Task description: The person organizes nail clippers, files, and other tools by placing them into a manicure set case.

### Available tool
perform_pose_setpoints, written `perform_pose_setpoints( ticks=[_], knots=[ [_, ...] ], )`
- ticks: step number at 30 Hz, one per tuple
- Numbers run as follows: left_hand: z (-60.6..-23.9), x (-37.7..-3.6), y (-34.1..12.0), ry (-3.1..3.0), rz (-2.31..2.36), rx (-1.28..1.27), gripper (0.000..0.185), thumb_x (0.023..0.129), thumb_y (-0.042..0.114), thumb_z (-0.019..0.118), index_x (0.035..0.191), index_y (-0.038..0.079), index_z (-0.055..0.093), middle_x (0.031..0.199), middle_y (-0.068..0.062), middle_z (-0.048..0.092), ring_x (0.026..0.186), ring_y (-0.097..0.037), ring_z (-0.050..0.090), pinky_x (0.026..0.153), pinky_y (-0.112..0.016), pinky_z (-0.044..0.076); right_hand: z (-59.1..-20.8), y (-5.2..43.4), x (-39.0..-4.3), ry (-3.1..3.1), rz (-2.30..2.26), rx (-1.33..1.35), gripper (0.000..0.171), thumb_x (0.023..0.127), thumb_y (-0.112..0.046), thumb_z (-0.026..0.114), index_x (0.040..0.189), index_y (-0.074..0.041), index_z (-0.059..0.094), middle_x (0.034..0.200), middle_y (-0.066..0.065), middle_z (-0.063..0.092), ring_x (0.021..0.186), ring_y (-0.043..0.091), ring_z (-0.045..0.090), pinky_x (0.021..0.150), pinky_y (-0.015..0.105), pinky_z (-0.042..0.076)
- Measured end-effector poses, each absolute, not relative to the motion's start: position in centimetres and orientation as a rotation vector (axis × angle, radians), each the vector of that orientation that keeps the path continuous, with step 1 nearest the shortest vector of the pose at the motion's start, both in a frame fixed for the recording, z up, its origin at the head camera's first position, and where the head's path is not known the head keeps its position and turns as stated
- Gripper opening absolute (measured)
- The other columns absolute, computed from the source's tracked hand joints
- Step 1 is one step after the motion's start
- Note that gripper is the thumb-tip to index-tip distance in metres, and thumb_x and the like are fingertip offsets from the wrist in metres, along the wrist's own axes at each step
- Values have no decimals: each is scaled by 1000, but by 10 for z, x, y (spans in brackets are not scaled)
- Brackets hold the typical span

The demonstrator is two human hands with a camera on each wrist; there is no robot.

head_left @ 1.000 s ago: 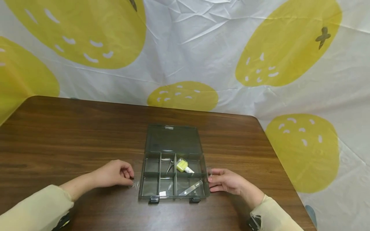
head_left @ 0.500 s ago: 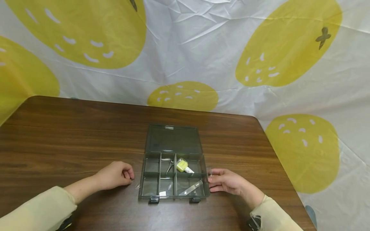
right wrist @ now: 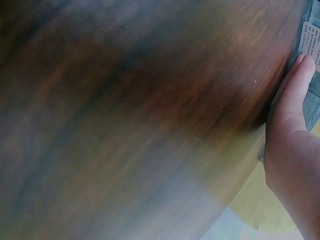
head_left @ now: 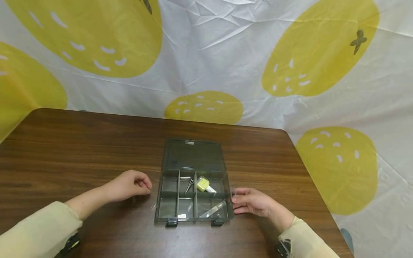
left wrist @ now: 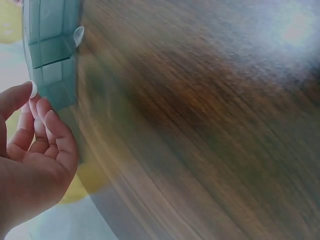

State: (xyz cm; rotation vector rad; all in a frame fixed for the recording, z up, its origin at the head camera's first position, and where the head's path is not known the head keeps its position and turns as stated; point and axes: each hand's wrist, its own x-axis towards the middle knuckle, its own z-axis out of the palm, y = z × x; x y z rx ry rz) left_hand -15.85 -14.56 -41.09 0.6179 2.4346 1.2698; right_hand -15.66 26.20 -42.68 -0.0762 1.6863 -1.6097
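Observation:
A dark see-through compartment box lies with its lid laid back on the table. Inside it are a yellow nail polish bottle, a nail file and slim metal tweezers-like pieces. Left of the box, my left hand pinches a small whitish curved piece, like a false nail, between thumb and fingertip. A similar clear nail tip lies by the box's left wall. With fingers fairly straight, my right hand rests against the box's right wall, beside a printed label.
The brown wooden table extends around the box. A white hanging cloth with yellow fruit prints closes off the back and right side. Two dark latches jut from the box's front edge.
My left hand shifts slightly toward me, then lifts away from beside the box with a clear piece; fewer clear pieces lie there now. The right hand and box stay put.

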Motion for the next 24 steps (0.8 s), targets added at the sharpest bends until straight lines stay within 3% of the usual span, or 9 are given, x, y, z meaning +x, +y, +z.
perform_pose_setpoints(
  ticks=[24],
  knots=[
    [-395, -164, -78, 2252, 1326, 818, 9, 77, 5, 64, 82, -2, 65, 69, 2, 61, 65, -2, 51, 62, -17, 45, -428, 262, -156, 1702, -1602, -87, 59, 93, -8, 51, 137, 18, 22, 98, -2, 64, 90, 12, 64, 84, 31, 53]
  ],
)
